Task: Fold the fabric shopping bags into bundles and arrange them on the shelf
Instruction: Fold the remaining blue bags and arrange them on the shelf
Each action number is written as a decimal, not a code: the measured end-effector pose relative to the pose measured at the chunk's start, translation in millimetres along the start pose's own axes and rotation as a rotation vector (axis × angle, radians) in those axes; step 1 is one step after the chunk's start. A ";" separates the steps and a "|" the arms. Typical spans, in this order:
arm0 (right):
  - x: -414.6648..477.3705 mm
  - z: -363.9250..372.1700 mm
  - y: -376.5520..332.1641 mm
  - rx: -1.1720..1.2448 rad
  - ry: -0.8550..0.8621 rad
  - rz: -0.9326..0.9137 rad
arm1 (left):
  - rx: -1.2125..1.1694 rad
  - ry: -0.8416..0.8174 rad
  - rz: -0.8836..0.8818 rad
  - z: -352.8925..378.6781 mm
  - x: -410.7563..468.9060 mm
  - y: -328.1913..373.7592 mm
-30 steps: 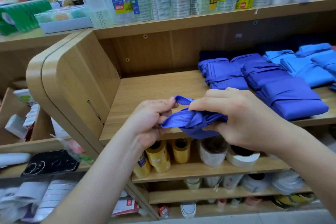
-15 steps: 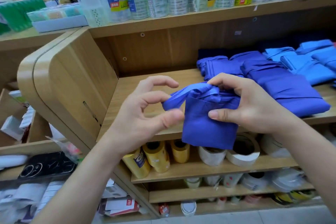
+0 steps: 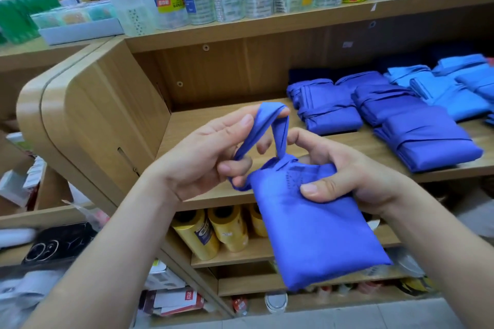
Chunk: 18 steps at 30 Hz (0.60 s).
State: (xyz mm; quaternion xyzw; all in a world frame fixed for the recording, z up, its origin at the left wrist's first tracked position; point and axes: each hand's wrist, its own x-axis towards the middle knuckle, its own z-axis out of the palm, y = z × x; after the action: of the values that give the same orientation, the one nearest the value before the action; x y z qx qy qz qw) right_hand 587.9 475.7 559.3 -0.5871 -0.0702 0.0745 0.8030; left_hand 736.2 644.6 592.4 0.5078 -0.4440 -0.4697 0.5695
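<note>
Right hand (image 3: 347,179) pinches the folded blue shopping bag (image 3: 315,230) at its top, bag hanging below the palm. Left hand (image 3: 200,160), fingers curled, grips the strap loop (image 3: 280,136) (raised above bag). Folded bundles (image 3: 417,139) lie beyond right hand.

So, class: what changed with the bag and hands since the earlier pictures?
The bag unrolled from a bunched wad and now hangs below the right hand, which still pinches its top. The left hand opened, then hooked the handle and drew it up. The bundles on the shelf stayed put.
</note>
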 end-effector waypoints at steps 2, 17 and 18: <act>2.9 4.2 3.1 0.139 -0.061 -0.047 | 0.027 -0.078 -0.062 1.3 2.3 -3.7; 13.4 -3.6 21.2 0.226 0.366 -0.144 | -0.232 0.101 0.102 -0.2 7.7 -27.0; 13.7 -6.1 19.3 0.196 0.413 -0.144 | -0.185 0.133 0.127 0.4 7.0 -25.7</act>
State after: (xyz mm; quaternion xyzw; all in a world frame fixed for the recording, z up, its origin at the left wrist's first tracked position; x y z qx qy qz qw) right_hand 601.9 478.6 539.5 -0.5026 0.0613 -0.0981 0.8567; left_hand 734.8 636.4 567.0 0.4542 -0.3915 -0.4369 0.6705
